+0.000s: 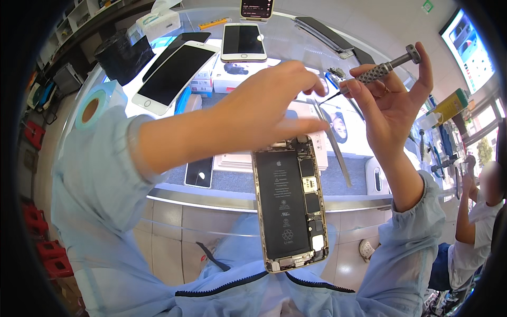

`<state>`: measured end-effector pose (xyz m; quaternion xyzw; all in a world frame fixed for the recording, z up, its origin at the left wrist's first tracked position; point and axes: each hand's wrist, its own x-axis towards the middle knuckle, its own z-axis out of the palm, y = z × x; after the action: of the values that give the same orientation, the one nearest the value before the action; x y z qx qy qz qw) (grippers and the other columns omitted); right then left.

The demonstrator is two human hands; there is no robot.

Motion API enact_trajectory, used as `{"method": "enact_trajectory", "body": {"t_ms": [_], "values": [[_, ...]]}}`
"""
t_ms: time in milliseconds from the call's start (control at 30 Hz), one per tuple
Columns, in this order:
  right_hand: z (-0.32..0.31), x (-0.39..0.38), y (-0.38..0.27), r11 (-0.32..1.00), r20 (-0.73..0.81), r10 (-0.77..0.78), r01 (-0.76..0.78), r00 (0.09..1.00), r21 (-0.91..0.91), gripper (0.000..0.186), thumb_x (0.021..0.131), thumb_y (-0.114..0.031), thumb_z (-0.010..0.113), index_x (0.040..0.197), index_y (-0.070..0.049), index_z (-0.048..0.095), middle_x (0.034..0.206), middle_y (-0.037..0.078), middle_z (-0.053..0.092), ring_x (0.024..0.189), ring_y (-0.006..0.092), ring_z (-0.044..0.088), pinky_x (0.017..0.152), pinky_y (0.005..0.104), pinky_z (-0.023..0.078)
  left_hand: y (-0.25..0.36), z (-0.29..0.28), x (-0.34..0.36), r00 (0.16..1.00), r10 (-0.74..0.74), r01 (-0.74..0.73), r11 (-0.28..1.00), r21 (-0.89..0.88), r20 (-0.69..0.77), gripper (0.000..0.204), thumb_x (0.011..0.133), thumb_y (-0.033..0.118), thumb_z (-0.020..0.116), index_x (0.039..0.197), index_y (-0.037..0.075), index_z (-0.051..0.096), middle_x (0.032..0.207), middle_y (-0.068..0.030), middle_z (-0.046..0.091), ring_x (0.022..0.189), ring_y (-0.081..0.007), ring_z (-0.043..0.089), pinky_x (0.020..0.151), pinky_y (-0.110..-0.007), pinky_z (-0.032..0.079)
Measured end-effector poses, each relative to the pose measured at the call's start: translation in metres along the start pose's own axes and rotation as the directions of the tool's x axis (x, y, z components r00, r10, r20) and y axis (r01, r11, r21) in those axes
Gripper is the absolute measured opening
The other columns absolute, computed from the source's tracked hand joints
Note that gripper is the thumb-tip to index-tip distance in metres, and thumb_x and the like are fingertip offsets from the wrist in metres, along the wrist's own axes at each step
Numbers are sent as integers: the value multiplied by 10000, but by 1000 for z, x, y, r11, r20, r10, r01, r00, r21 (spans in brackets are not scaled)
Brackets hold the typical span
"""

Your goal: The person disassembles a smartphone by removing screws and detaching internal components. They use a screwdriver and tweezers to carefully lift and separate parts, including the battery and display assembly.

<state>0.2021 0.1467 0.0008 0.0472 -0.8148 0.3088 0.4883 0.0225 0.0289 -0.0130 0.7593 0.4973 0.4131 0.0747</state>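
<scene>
My right hand (390, 105), raised at the right, grips a grey knurled screwdriver (376, 73) between thumb and fingers. Its thin dark tip points down and left. My left hand (280, 103) reaches across the middle, slightly blurred, thumb and fingers apart near that tip. Below it is an opened phone (285, 206), showing a black battery and circuit parts; its lower end projects past the table edge toward me. Between my hands runs a long thin metal tool (335, 145), like tweezers, its upper end close to my left fingertips. Whether they touch it is unclear.
White phones (177, 76) (244, 42) lie on the glass table, behind my left forearm. Another phone (199, 171) is near the front edge. A tape roll (91, 110) and black bag (122, 57) stand left. A propped phone (257, 8) is at the back; another person (478, 227) is far right.
</scene>
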Motion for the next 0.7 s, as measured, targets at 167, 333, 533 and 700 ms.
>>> {"method": "enact_trajectory", "body": {"t_ms": [167, 333, 533, 700], "values": [[-4, 1, 6, 991, -102, 108, -99, 989, 88, 851, 828, 65, 642, 1421, -143, 68, 987, 199, 637, 831, 191, 679, 757, 284, 567, -13, 12, 32, 996, -90, 90, 986, -141, 6, 183, 802, 146, 710, 881, -19, 697, 750, -94, 664, 662, -136, 591, 634, -267, 482], [-19, 7, 12, 991, -113, 133, -136, 985, -15, 810, 855, 33, 613, 1419, -140, 58, 981, 175, 634, 860, 198, 670, 810, 306, 550, -34, 9, 42, 991, -131, 131, 991, 9, -11, 144, 800, 85, 697, 893, -24, 716, 765, -101, 688, 655, -128, 619, 648, -242, 506], [-29, 5, 14, 981, 117, 181, -172, 976, -87, 682, 770, 44, 466, 1409, -140, 315, 823, 69, 609, 643, 92, 532, 595, 233, 426, -53, 6, 44, 967, -240, 236, 970, 66, 79, 175, 806, 45, 653, 963, 9, 720, 844, -125, 696, 708, -147, 626, 667, -259, 503], [-25, 6, 4, 926, 402, 295, -156, 867, -344, 304, 766, -16, 540, 1059, -20, 622, 642, 77, 580, 506, 128, 482, 513, 268, 404, -49, 4, 42, 951, -274, 264, 961, 85, 146, 259, 804, -10, 577, 1012, 48, 719, 903, -131, 687, 739, -164, 604, 670, -275, 478]]}}
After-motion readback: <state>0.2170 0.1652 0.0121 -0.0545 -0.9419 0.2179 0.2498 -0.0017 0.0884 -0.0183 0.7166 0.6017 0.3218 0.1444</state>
